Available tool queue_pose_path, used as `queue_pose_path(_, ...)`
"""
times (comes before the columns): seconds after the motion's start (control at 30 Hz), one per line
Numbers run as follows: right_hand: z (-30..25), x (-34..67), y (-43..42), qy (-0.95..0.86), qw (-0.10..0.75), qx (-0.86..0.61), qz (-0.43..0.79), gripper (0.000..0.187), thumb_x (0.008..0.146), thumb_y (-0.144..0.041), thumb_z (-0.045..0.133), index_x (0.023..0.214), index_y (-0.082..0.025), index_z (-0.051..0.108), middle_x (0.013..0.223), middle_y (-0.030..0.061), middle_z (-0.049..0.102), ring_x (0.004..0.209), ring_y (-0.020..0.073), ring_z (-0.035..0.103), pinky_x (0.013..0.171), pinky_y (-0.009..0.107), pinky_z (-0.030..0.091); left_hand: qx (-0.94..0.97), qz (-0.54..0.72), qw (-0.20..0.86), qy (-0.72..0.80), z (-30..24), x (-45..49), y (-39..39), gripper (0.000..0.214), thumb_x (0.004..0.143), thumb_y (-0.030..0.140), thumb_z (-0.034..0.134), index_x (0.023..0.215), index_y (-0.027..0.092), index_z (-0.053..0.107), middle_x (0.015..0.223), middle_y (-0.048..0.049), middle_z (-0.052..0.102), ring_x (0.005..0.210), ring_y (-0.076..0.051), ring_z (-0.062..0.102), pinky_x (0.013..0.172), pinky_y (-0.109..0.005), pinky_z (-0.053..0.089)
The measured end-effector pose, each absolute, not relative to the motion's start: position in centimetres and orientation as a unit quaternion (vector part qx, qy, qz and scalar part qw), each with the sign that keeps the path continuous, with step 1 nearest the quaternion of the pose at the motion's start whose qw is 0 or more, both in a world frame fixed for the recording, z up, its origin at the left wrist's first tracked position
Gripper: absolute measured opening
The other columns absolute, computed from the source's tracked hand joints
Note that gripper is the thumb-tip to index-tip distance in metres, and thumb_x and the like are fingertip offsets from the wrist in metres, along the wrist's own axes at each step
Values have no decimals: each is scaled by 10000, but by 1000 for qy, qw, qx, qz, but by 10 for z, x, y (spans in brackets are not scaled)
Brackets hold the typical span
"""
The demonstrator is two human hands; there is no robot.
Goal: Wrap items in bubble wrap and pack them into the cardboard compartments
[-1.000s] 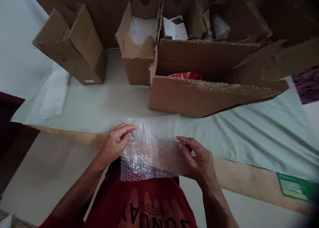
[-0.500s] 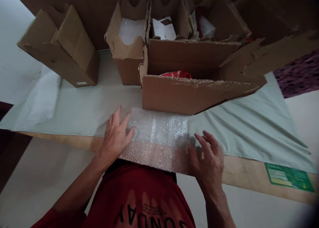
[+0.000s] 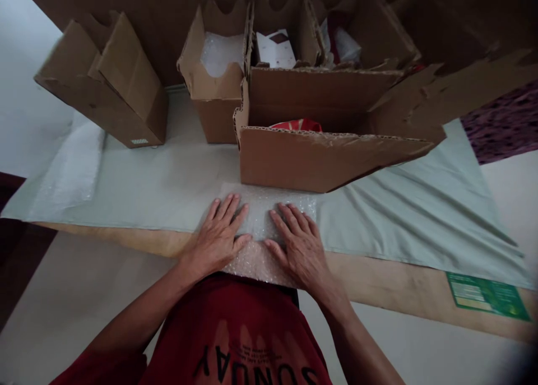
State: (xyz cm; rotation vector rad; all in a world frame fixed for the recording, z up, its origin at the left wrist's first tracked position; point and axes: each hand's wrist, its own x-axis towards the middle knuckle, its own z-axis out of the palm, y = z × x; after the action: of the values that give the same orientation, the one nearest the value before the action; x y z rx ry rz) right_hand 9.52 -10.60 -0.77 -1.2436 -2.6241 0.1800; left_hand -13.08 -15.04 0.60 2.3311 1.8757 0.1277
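Note:
A clear sheet of bubble wrap lies flat at the near edge of the table, right in front of a large open cardboard box. My left hand rests palm down on the sheet's left half, fingers stretched out and open. Beside it, my right hand presses flat on the right half, fingers also spread. Neither hand holds anything. The sheet's near edge hangs slightly over the table edge above my red shirt.
A pale green cloth covers the table. A red item shows inside the large box. Behind stand further open boxes, one with bubble wrap, and a closed tilted box at left. A green label lies at right.
The bubble wrap went from held up in both hands to laid flat on the table. Both hands then moved inward onto it and now press it down.

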Motion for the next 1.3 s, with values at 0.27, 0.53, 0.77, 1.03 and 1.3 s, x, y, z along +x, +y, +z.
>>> queue_pose_path(0.27,-4,119,-99,-844,164,-511,14,516,1056,-457,411,1467,-154,489,1539,179,505,1432,331,443,1093,492,422,769,85,49,632,13,-126,-166,575,1033,392,457,1536,119,417,1666,-214,315,1577,-337,232,1270,-554,247)
queue_pose_path(0.53,-7,95,-91,-895,129,-423,59,466,1031,-404,481,1431,-178,559,1539,145,522,1431,328,446,1154,512,350,789,38,76,608,9,-117,-154,604,1030,449,481,1548,144,421,1670,-196,317,1573,-349,239,1272,-570,218)
queue_pose_path(0.77,1,155,-113,-882,174,-428,90,549,1024,-525,483,1466,-200,486,1529,165,515,1431,332,447,1104,521,402,822,73,96,556,20,-134,-185,787,937,580,594,1541,117,394,1663,-238,303,1576,-363,223,1267,-567,214)
queue_pose_path(1.03,-3,151,-157,-922,130,-354,91,573,958,-308,601,1508,-210,474,1588,154,444,1498,332,352,1165,543,333,865,11,92,492,15,-136,-201,680,912,291,677,1532,217,406,1662,-148,358,1559,-335,279,1273,-574,147)
queue_pose_path(1.3,1,160,-146,-928,140,-319,128,530,937,-387,664,1422,-196,571,1536,158,515,1423,339,457,1102,546,423,875,65,118,465,21,-145,-199,487,965,325,622,1439,235,556,1625,-157,419,1535,-347,334,1241,-595,257)
